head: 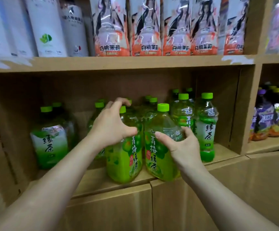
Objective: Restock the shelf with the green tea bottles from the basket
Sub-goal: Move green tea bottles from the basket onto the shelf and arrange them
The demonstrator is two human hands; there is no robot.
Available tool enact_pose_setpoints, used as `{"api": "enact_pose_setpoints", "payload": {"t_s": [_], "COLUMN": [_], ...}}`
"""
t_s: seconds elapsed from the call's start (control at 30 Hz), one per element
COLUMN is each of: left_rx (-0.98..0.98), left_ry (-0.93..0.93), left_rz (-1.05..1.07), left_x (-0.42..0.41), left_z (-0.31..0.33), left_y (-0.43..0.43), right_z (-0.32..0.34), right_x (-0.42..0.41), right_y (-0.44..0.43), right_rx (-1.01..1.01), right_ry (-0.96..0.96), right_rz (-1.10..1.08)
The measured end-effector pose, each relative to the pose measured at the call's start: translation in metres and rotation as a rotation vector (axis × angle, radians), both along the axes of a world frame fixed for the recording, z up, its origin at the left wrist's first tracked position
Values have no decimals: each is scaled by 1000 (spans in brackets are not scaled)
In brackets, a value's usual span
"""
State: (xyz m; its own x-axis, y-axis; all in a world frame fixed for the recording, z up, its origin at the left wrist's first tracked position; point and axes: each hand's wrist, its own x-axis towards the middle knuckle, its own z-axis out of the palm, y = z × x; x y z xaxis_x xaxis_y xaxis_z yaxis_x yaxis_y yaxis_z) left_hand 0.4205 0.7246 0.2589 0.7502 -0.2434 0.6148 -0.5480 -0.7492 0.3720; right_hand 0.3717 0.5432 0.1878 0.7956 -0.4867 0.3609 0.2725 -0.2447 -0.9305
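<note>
- Nearest you, both forearms reach up from the bottom corners toward the middle compartment of the cardboard shelf point(135, 63). The basket is not in view.
- Your left hand point(112, 125) is curved over the shoulder of the left front bottle point(124, 161). The thumb sits against the label and the fingers arch up beside the cap. They look spread and loose, more a steadying cup than a firm clasp, and I cannot tell if they press on the plastic.
- Your right hand point(180, 142) is on the right front bottle point(160, 157). The thumb lies across the label and the fingertips touch the clear shoulder. The hand is half open, not wrapped around.
- Both front bottles stand at the shelf's front lip, touching each other, long axes vertical, green caps up, labels facing you. The right one looks to lean slightly left and its base sits right at the edge.
- Each bottle lies directly under and ahead of its own hand, so neither hand needs to cross. My guess is the coming move is a straight push rearward, and it depends on keeping both upright.
- Behind them stand more green tea bottles point(205, 125), packed close on the right. A paler-labelled bottle point(49, 139) stands apart on the left, with bare shelf floor between.
- Farthest up, the upper shelf holds peach-labelled bottles point(145, 30) and white bottles point(47, 27).
</note>
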Motion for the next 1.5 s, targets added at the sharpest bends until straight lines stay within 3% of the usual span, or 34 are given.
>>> {"api": "enact_pose_setpoints", "payload": {"t_s": [0.17, 0.4, 0.63, 0.9, 1.1, 1.2, 1.37, 1.5], "left_rx": [-317, -354, -314, -445, -505, -565, -618, -826], "left_ry": [-141, -210, -100, 53, 217, 221, 284, 377], "left_rz": [70, 157, 162, 180, 104, 107, 85, 60], "left_x": [-4, -9, -20, -41, -52, -57, -43, -25], "left_z": [-43, -65, -76, -87, -80, -80, -84, -101], "left_y": [-8, -22, -19, -8, 28, 41, 62, 72], "right_z": [1, -7, -9, -8, -13, -8, -5, -5], "right_x": [-5, -12, -13, -9, -15, -12, 11, 24], "right_y": [-14, -16, -15, -26, -7, 12, 26, 36], "right_rx": [-220, -428, -463, -478, -589, -709, -694, -726], "right_ry": [30, 122, 123, 120, -82, 33, 106, 101], "right_rz": [75, 50, 39, 141, 32, -53, -90, -71]}}
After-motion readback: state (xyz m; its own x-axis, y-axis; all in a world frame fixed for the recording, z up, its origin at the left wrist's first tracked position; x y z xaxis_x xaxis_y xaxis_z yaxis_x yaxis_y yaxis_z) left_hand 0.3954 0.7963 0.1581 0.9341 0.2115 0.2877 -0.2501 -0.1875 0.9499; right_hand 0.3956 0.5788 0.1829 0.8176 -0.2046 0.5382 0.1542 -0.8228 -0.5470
